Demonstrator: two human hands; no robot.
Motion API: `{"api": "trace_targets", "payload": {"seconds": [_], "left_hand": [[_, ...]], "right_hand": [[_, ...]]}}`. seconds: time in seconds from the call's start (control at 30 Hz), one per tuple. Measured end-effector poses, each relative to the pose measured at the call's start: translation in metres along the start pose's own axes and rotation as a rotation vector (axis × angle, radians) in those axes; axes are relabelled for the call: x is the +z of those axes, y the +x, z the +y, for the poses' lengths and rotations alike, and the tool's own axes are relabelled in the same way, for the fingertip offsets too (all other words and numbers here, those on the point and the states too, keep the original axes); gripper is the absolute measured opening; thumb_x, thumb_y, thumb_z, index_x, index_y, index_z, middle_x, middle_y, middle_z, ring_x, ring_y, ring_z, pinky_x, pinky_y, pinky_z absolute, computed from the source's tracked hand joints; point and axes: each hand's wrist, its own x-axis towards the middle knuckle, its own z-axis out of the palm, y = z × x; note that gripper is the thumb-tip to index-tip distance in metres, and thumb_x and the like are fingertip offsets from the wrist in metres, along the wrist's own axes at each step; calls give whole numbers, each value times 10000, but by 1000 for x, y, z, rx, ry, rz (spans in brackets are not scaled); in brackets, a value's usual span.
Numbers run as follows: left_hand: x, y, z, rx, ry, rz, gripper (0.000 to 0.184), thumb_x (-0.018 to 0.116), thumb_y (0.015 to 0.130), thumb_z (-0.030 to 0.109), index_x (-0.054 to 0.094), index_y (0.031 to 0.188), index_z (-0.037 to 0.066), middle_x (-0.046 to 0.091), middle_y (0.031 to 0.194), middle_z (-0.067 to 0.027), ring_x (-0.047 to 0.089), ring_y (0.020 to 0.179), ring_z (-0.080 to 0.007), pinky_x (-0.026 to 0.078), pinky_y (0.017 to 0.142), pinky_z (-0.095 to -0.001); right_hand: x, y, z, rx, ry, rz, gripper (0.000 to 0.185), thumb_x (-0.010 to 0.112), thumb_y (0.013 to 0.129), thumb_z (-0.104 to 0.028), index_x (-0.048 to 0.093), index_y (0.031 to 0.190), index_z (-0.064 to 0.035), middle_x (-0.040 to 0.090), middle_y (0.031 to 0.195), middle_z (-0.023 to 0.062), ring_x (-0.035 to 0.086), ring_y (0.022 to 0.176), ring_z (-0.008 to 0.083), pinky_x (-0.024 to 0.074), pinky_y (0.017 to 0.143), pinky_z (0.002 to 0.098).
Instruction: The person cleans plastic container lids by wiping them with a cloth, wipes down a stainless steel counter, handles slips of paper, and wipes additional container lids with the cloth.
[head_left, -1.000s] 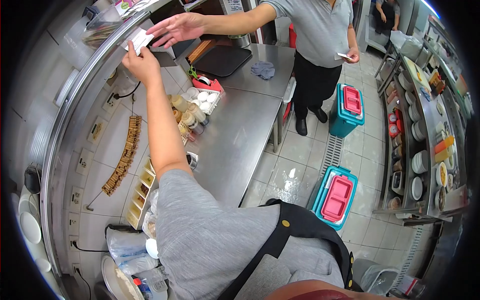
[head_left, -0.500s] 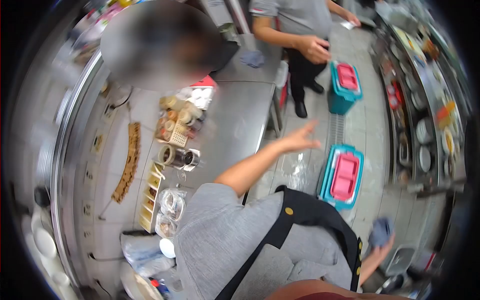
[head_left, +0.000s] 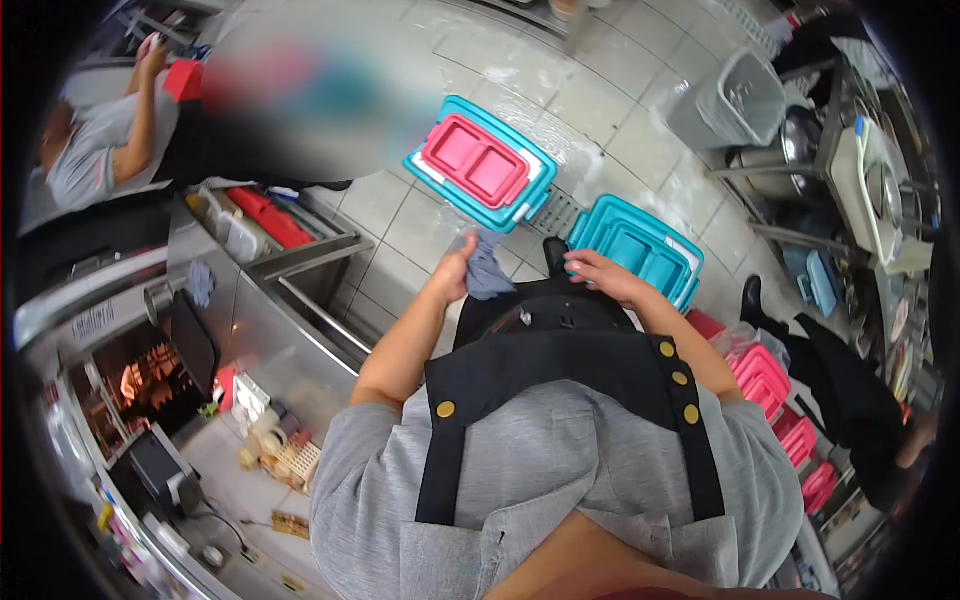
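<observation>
A grey-blue cloth [head_left: 490, 268] hangs crumpled from my left hand [head_left: 456, 270], whose fingers are closed on it in front of my dark apron. My right hand [head_left: 607, 277] is held out over the apron with its fingers stretched and nothing in them. Just beyond my right hand stands a teal bin [head_left: 640, 245] with a teal lid. Past my left hand is another teal bin [head_left: 455, 107] with a pink inset lid [head_left: 476, 161]. Both bins are on the tiled floor.
A metal counter [head_left: 290, 335] runs along my left. A co-worker in a grey shirt [head_left: 95, 165] is at upper left. At upper right stand a grey bin [head_left: 735, 105] and a metal rack [head_left: 765, 172]. Pink lids [head_left: 760, 380] and another person's dark trousers [head_left: 850, 390] are at right.
The view has turned toward the bins. The cloth, earlier in my right hand, is now in my left. My outstretched left arm has drawn in; my right hand has come to the front.
</observation>
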Motion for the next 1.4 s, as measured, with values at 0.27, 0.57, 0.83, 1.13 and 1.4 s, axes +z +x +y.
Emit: {"api": "trace_targets", "payload": {"seconds": [0.27,0.57,0.83,1.13,1.4], "left_hand": [[12,238,107,561,1036,62,357,527,950,266,522,1263,93,576,1180,-103,544,1087,-243,418,965,-357],[-3,359,-20,1131,2085,294,378,538,853,235,579,1218,144,454,1389,-147,384,1310,-269,360,993,-391],[-205,198,-13,222,929,520,257,473,860,89,615,1073,60,613,985,-168,608,855,-301,453,848,-415],[-206,317,261,732,928,441,342,506,935,308,533,1265,221,519,1307,-155,469,1235,-292,352,1028,-401],[-218,303,203,736,1296,750,373,503,921,437,512,1290,377,334,1459,-183,287,1358,-368,263,1078,-458]], "right_hand": [[-32,-14,167,344,216,477,461,542,904,-436,502,1235,-119,556,1153,22,553,1028,169,396,832,364],[28,-27,287,420,383,756,327,587,914,-232,548,1147,-5,599,947,43,570,811,135,442,760,275],[36,-34,291,573,432,787,307,583,906,-277,546,1152,-97,610,966,-13,573,804,92,463,701,271],[17,2,287,460,293,728,322,590,916,-219,533,1156,-13,628,974,62,596,866,139,473,771,289],[-4,-1,263,500,332,725,270,553,946,-245,541,1161,-82,625,1029,44,612,862,138,467,702,258]]}}
